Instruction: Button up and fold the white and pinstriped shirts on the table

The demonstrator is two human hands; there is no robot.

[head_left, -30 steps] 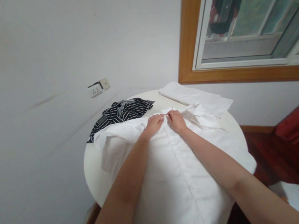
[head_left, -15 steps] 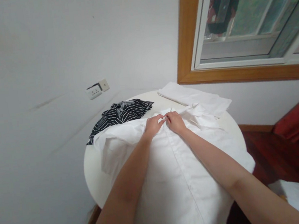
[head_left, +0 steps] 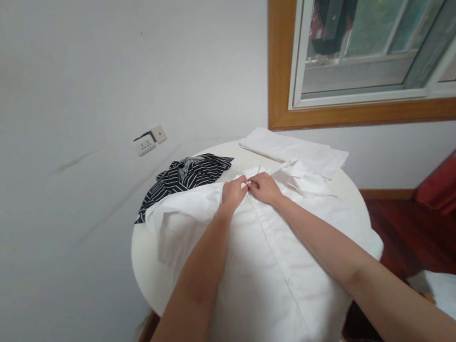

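A white button-up shirt (head_left: 273,275) lies spread front-up over a round white table (head_left: 148,268), its placket running down the middle. My left hand (head_left: 234,192) and my right hand (head_left: 265,187) meet at the top of the placket near the collar. Both have their fingers pinched together on the shirt's fabric there. What sits between the fingertips is too small to make out.
A black-and-white striped garment (head_left: 183,177) lies crumpled at the table's far left. A folded white cloth (head_left: 291,150) rests at the far right by a wood-framed window (head_left: 283,77). A wall socket (head_left: 145,143) is on the left wall. Red wooden floor (head_left: 417,237) lies to the right.
Both hands stay pinched at the shirt's top placket, shifting only slightly. The view has drifted a little.
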